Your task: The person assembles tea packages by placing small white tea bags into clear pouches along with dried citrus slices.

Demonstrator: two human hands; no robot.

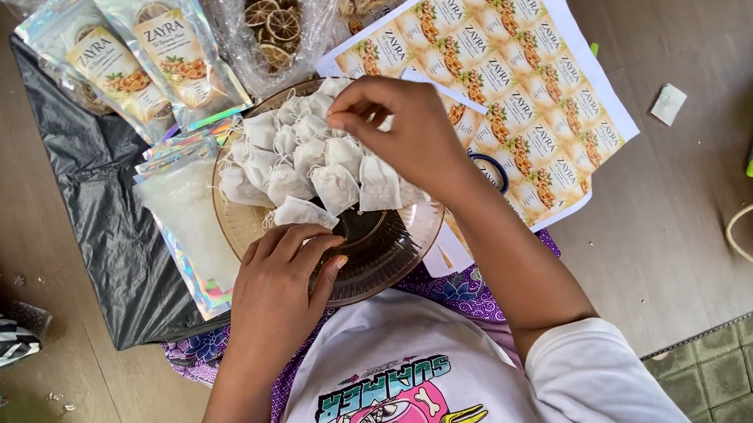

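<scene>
Left hand (282, 271) at near rim of brown glass plate (391, 248), fingers curled, pinching one small white tea bag (303, 213) lying on plate. Right hand (397, 124) above far side of plate, thumb and forefinger closed on something small and white over heap of white tea bags (309, 157); which bag, cannot tell. Plate rests on wooden floor, partly over black plastic sheet (98, 216). Shiny pouches (152, 51) near far left corner; printed label sheet (512, 79) just beyond plate, under right wrist.
</scene>
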